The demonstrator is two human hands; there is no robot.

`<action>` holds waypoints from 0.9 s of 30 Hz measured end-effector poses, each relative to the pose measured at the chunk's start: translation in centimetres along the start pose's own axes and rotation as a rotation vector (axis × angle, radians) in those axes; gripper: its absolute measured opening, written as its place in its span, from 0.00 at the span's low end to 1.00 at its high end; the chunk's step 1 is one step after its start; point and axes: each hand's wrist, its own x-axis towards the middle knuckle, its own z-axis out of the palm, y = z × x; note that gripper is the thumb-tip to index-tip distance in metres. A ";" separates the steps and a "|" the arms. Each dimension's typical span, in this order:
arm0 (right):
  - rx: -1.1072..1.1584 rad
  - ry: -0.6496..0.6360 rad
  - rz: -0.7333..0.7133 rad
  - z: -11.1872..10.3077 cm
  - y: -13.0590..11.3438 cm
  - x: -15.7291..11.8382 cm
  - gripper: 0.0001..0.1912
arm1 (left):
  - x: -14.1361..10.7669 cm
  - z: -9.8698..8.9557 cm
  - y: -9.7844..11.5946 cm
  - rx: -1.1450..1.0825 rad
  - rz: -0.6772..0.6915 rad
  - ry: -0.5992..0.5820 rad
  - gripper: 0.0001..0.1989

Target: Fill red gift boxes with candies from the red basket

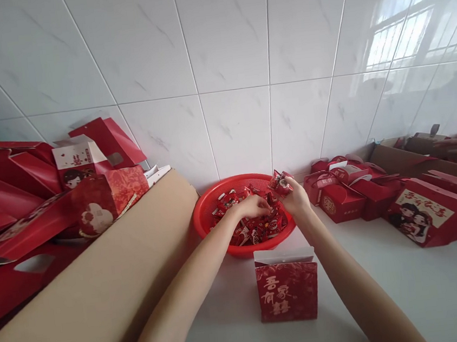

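Observation:
A red plastic basket (204, 215) holds many small red-wrapped candies (255, 235). Over the candies is my left hand (255, 206), its fingers curled and pressed together; what they pinch, if anything, is hidden. My right hand (296, 196), at the basket's right rim, is closed round a small bunch of red-wrapped candies (281, 182), lifted above the others. In front of the basket stands a red paper gift box (288, 293) with pale lettering, upright, its top flaps raised. Neither hand touches this box.
To the left, a large cardboard carton (101, 282) leans in, with red gift boxes (105, 200) piled behind its edge. At right stand several closed red boxes (342, 202) and a larger red box with a printed couple (429, 212). A tiled wall (236, 132) rises behind.

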 end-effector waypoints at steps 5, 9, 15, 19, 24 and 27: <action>-0.008 -0.013 -0.001 0.0 0.1 -0.6 0.05 | -0.2 0.5 0.1 0.188 -0.120 -0.230 0.26; -0.018 0.009 0.010 0.3 0.0 -0.9 0.05 | -0.1 0.6 0.2 0.294 -0.180 -0.332 0.42; -0.037 0.013 0.015 0.5 0.0 -1.0 0.06 | -0.3 1.8 0.8 0.474 -0.071 -0.210 0.28; -0.048 0.011 0.017 0.4 0.1 -1.0 0.06 | -0.1 2.9 1.2 0.553 -0.099 -0.173 0.15; -0.042 0.012 0.018 0.4 0.1 -1.0 0.06 | -0.1 3.4 1.5 0.579 -0.056 -0.138 0.12; -0.034 0.019 0.020 0.5 0.2 -1.0 0.05 | -0.2 3.4 1.5 0.566 -0.026 -0.156 0.18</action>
